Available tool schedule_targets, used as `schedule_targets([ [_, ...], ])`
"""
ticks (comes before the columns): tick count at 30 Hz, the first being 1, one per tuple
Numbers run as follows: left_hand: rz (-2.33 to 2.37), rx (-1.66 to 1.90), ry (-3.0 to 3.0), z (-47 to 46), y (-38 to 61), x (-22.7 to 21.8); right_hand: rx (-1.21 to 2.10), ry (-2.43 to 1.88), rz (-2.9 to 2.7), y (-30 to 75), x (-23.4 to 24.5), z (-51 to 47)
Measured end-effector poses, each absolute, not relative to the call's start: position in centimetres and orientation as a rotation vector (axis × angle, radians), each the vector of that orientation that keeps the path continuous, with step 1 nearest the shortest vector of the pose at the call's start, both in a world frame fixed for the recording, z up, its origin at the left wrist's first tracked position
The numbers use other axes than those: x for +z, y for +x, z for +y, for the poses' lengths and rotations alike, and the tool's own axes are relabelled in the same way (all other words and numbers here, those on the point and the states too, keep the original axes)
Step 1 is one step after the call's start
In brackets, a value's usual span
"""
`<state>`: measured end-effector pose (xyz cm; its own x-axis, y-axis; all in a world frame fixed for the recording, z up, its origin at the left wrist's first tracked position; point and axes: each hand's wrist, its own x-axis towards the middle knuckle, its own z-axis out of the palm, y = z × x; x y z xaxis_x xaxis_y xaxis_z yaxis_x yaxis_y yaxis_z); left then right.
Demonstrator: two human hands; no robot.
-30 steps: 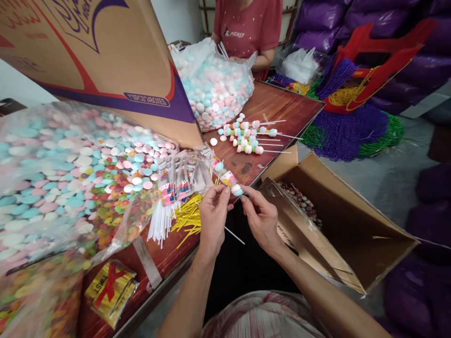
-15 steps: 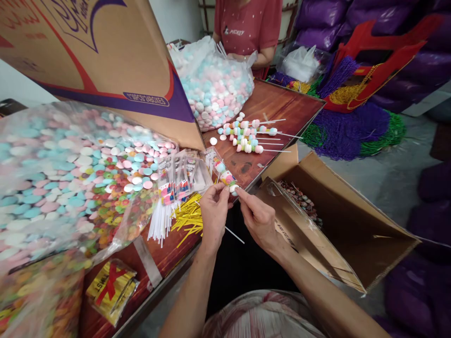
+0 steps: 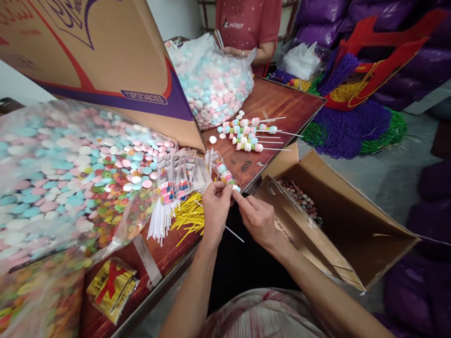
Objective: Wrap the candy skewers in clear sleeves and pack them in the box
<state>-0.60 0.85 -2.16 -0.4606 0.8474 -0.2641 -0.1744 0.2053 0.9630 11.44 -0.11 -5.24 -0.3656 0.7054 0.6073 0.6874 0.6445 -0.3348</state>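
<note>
My left hand (image 3: 214, 211) and my right hand (image 3: 259, 218) meet at the table's front edge, both pinched on one candy skewer (image 3: 225, 176) inside a clear plastic sleeve. The skewer's white stick (image 3: 234, 234) juts out below my left hand. Pastel sweets show at its top end. Just left of my left hand lie yellow twist ties (image 3: 188, 217), white sticks (image 3: 160, 220) and printed clear sleeves (image 3: 179, 178).
Finished candy skewers (image 3: 248, 136) lie on the brown table (image 3: 282, 105). Large clear bags of pastel sweets (image 3: 211, 84) and colourful rings (image 3: 116, 206) stand left. An open cardboard box (image 3: 338, 220) sits right of me. A person in a red shirt (image 3: 248, 23) works opposite.
Both hands have drawn closer together on the skewer, and the sleeve has slid further over the sweets. The view has shifted slightly.
</note>
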Motion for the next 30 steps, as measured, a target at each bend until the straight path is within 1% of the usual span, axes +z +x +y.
schedule_targets([
  [4,1.661,1.385,0.752,1.3,-0.7,-2.4,-0.016,-1.078,-2.145,11.5,-5.4,0.0],
  [8,1.818,1.323,1.019,1.4,-1.2,-3.0,0.107,-1.144,-2.116,11.4,-5.8,0.2],
  [13,1.947,1.237,1.456,0.9,-2.1,-3.5,0.514,-1.1,-1.853,11.2,-5.6,0.5],
  [16,2.005,1.198,1.656,0.8,-2.4,-3.6,0.824,-1.11,-1.595,11.0,-4.7,0.6],
  [20,2.013,1.244,1.647,0.8,-2.0,-4.0,1.385,-1.104,-1.106,10.2,-3.5,0.7],
  [22,1.98,1.307,1.586,0.7,-1.6,-4.3,1.587,-1.061,-0.842,9.7,-3.0,0.8],
  [26,1.851,1.438,1.482,0.6,-1.1,-4.9,1.762,-1.0,-0.501,9.2,-2.5,1.0],
  [30,1.779,1.467,1.376,0.6,-1.1,-5.1,1.796,-0.969,-0.503,9.1,-2.3,0.8],
])
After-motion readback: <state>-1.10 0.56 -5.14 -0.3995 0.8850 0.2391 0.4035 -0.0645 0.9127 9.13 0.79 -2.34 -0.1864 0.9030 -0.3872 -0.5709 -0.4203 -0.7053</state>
